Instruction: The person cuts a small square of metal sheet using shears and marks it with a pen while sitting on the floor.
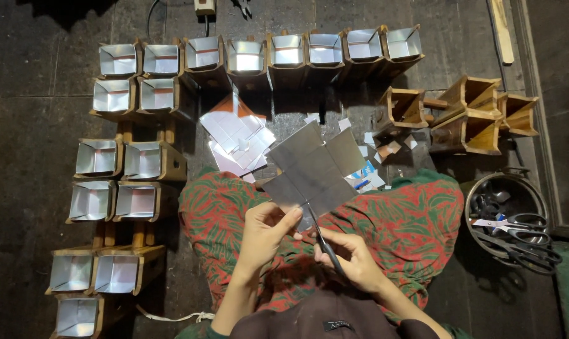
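- While the left hand (265,229) pinches the silver sheet (313,169) at its lower edge, mid-frame over the lap, the sheet looks thin, light and creased, so likely floppy.
- Right hand (353,257) is closed around dark scissors (325,245), blades at the sheet's bottom.
- Holding near the cut looks steadiest; the edges may be sharp.
- Lined wooden boxes (137,201) fill the left and top.

Scissor handles (335,260) hidden inside the right hand (353,260); lowest mould (77,316) cut off.
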